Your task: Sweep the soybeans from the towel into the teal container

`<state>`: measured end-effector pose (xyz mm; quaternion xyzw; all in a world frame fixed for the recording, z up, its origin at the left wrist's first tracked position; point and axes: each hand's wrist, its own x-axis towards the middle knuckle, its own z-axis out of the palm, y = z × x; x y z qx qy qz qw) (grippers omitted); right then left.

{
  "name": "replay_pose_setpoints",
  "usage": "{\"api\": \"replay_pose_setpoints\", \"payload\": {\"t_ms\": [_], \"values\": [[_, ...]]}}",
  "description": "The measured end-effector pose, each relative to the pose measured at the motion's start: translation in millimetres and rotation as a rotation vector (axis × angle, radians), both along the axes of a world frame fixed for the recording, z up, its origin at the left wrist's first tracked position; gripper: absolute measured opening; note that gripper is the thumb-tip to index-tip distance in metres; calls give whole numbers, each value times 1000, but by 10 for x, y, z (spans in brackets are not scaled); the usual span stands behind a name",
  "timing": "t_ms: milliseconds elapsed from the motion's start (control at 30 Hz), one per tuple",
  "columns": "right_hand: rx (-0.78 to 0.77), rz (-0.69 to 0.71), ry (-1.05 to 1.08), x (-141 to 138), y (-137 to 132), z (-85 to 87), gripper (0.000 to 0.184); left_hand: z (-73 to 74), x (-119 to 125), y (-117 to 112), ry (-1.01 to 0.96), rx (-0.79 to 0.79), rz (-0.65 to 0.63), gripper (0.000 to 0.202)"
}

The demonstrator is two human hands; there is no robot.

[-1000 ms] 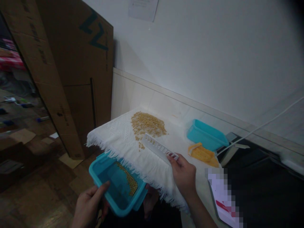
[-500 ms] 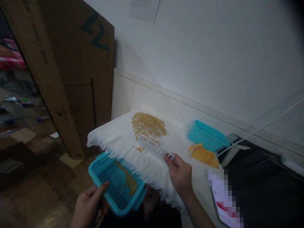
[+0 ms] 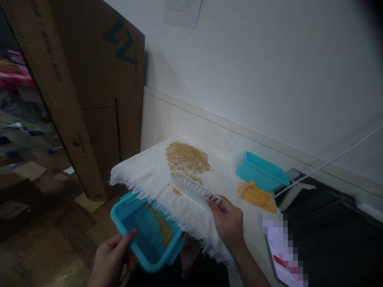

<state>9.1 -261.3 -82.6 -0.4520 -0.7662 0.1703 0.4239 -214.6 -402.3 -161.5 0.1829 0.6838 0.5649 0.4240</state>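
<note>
My left hand (image 3: pixel 115 251) grips the near left rim of a blue plastic container (image 3: pixel 136 235), its thumb over the edge. The container is held below the table's front edge, under the fringe, with some soybeans (image 3: pixel 164 231) inside. In my right hand (image 3: pixel 229 221) is a white slotted plastic strip (image 3: pixel 194 191), held by its right end and lying low over a white fringed cloth (image 3: pixel 143 167). Beyond the strip, a pile of soybeans (image 3: pixel 188 155) spreads on the cloth. A few loose beans lie at the strip's near side.
A second blue container (image 3: pixel 261 171) stands at the back right, with a yellow cloth-like item (image 3: pixel 257 196) in front of it. A white cable (image 3: pixel 335 159) runs over a black surface at right. A tall cardboard box (image 3: pixel 104 91) stands left of the table, against the wall.
The slotted strip in my right hand has shifted slightly toward me, and the few loose beans near it have moved a little nearer the front edge. My left hand and the container hold nearly still.
</note>
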Motion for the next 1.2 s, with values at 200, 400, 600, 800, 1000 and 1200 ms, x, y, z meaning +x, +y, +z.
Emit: {"api": "replay_pose_setpoints", "payload": {"t_ms": [200, 400, 600, 800, 1000, 1200], "values": [[-18, -52, -24, 91, -126, 7, 25, 12, -12, 8, 53, 3, -11, 50], [35, -162, -69, 230, -263, 25, 25, 25, 9, 9, 29, -4, -2, 48], [22, -125, -120, 273, -350, 14, 26, 26, 8, 2, 33, 13, -20, 48], [13, -116, -108, 263, -378, 6, 26, -26, -12, -9, 12, -8, -18, 49], [35, -117, -119, 290, -421, -8, 25, 20, -10, 1, 18, 8, -32, 49], [24, -123, -136, 250, -415, -25, 26, 29, 0, 2, 8, 7, -2, 50]]}}
